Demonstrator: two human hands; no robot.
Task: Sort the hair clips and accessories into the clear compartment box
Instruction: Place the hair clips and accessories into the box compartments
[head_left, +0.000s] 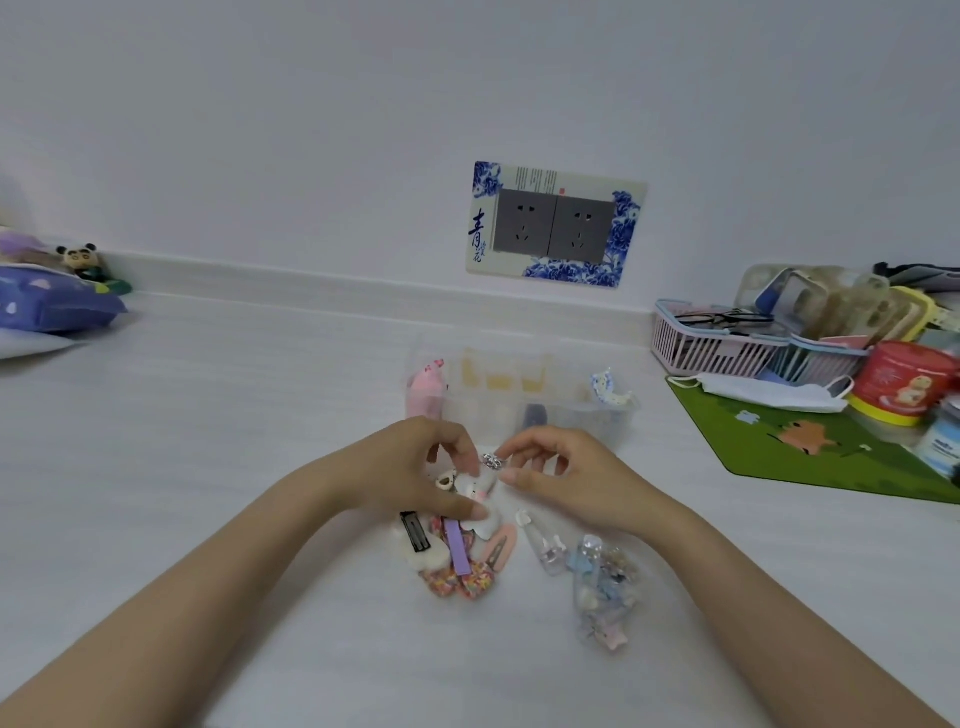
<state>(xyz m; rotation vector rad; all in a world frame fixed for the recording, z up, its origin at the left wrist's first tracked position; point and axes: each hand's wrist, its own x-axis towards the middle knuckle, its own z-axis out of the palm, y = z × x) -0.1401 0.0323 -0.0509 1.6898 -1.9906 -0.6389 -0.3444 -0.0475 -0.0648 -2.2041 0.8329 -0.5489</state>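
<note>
The clear compartment box (613, 415) stands on the white table, holding a pink clip (427, 387), yellow pieces (501, 376), a dark clip (535, 415) and a blue-white piece (608, 387). In front of it, my left hand (415, 467) rests on the clip pile (457, 551), thumb and fingers on a white clip (475, 491). My right hand (561, 475) pinches a small silver sparkly accessory (491, 461) between both hands. A clear bag of small blue and pink accessories (605, 592) lies at the right, a clear clip (543, 543) beside it.
A green mat (810, 452) with a face mask (758, 389), a red tin (904, 382) and pink baskets (717, 343) fills the right side. A wall socket (553, 226) is behind. A blue pillow (47, 306) and a panda toy (78, 257) sit far left.
</note>
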